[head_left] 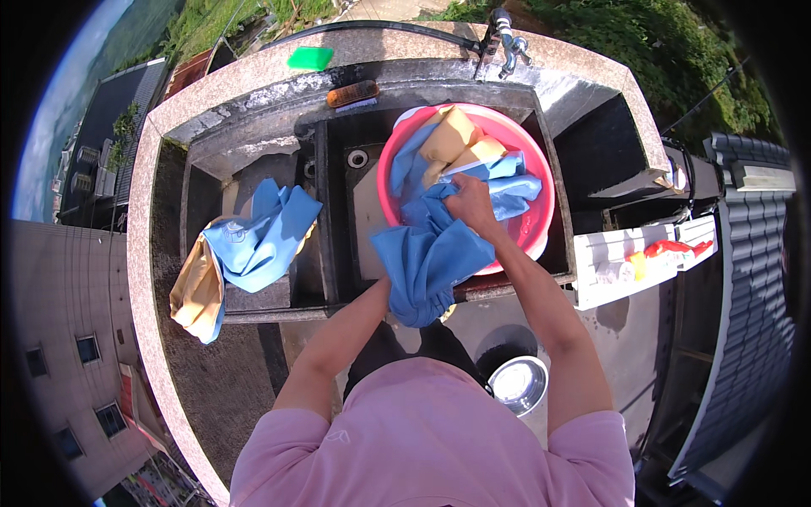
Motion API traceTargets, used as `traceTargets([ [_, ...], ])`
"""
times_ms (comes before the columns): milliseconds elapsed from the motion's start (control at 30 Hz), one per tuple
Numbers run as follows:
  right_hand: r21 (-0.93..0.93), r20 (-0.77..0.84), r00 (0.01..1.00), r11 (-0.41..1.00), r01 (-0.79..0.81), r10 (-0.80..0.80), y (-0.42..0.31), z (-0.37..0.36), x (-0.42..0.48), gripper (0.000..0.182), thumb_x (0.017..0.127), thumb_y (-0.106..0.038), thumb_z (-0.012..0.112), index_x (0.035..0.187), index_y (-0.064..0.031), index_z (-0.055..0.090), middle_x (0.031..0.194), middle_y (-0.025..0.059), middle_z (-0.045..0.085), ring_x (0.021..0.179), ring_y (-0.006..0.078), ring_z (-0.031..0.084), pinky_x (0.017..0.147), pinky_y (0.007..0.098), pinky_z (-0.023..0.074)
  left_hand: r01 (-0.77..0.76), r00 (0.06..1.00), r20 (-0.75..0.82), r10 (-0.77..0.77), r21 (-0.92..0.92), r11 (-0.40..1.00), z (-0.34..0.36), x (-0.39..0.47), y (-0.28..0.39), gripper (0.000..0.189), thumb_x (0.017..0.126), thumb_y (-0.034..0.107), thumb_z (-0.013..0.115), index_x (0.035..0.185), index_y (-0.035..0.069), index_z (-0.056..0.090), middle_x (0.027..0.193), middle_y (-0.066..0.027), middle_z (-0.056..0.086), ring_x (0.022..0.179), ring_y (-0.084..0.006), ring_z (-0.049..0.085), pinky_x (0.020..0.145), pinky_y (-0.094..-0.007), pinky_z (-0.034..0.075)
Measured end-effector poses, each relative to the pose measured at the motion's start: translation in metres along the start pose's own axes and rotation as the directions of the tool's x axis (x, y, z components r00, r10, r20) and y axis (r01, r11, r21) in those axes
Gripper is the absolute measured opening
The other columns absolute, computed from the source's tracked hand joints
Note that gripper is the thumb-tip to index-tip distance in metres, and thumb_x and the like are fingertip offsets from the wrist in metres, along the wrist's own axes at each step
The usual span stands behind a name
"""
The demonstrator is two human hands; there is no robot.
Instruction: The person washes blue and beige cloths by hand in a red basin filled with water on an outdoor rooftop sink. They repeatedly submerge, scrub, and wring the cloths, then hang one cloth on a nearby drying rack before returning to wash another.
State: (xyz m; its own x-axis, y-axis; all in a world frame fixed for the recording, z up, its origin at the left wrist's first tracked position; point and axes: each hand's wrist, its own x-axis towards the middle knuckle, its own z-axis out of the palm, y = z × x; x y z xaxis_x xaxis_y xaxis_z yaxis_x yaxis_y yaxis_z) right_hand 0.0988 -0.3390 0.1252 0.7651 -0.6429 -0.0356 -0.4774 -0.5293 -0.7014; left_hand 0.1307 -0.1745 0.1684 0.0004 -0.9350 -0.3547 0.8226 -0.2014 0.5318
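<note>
Wet blue cloth (pixel 437 253) hangs over the near rim of a pink plastic basin (pixel 546 222). My right hand (pixel 470 201) is closed on a bunched part of this cloth above the basin. My left forearm reaches under the cloth's near end, and the folds hide most of my left hand (pixel 388 285), so its grip does not show. Blue and yellow fabric (pixel 448 136) lies in the basin with some water. Another blue and yellow cloth (pixel 260 237) is draped at the left basin of the concrete sink (pixel 325 209).
A scrub brush (pixel 352 94) lies on the sink's back ledge, and a green block (pixel 310 58) on the outer wall. A metal tap (pixel 510 54) stands behind the basin. White trays (pixel 627 263) with packets sit at right; a metal bowl (pixel 519 383) is on the floor.
</note>
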Motion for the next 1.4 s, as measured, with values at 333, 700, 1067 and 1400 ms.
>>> traceTargets([
  [333, -0.010, 0.229, 0.971, 0.998, -0.060, 0.061, 0.007, 0.005, -0.017, 0.049, 0.068, -0.023, 0.063, 0.113, -0.0071, 0.056, 0.113, 0.0237, 0.059, 0.093, 0.0383, 0.062, 0.080, 0.0442, 0.0492, -0.056, 0.987, -0.148, 0.058, 0.012, 0.998, -0.006, -0.001, -0.024, 0.046, 0.095, 0.048, 0.044, 0.093, 0.003, 0.053, 0.072, -0.0104, 0.057, 0.055, -0.0206, 0.053, 0.056, -0.0323, 0.045],
  [700, 0.796, 0.306, 0.797, -0.319, -0.514, -0.521, -0.021, 0.008, -0.024, 0.085, 0.083, -0.072, 0.037, 0.142, -0.0108, 0.032, 0.133, 0.0277, 0.041, 0.122, 0.0458, 0.042, 0.096, 0.0607, 0.0389, -0.023, 0.834, 0.423, 0.356, -0.617, 0.787, 0.014, 0.003, -0.024, 0.063, 0.095, 0.058, 0.033, 0.109, -0.003, 0.047, 0.069, -0.0091, 0.053, 0.052, -0.0171, 0.047, 0.063, -0.0319, 0.040],
  [1067, 0.859, 0.312, 0.946, 0.453, -0.240, -0.092, -0.060, -0.045, -0.027, 0.030, 0.074, -0.024, 0.076, 0.093, -0.0070, 0.059, 0.082, 0.0025, 0.062, 0.070, 0.0093, 0.058, 0.056, 0.0259, 0.0472, -0.174, 0.900, 0.266, 0.346, -0.507, 0.844, 0.019, -0.005, -0.005, 0.061, 0.095, 0.056, 0.034, 0.111, -0.001, 0.048, 0.075, -0.0083, 0.055, 0.062, -0.0169, 0.051, 0.064, -0.0323, 0.042],
  [1400, 0.600, 0.222, 0.968, 0.767, -0.227, 0.113, -0.012, -0.007, -0.023, 0.020, 0.068, 0.003, 0.061, 0.086, -0.0043, 0.059, 0.070, 0.0044, 0.061, 0.059, 0.0106, 0.056, 0.056, 0.0252, 0.0455, -0.152, 0.981, 0.088, 0.174, -0.216, 0.965, -0.030, -0.001, -0.034, 0.049, 0.094, 0.045, 0.041, 0.112, 0.001, 0.051, 0.085, -0.0085, 0.058, 0.073, -0.0172, 0.054, 0.069, -0.0317, 0.044],
])
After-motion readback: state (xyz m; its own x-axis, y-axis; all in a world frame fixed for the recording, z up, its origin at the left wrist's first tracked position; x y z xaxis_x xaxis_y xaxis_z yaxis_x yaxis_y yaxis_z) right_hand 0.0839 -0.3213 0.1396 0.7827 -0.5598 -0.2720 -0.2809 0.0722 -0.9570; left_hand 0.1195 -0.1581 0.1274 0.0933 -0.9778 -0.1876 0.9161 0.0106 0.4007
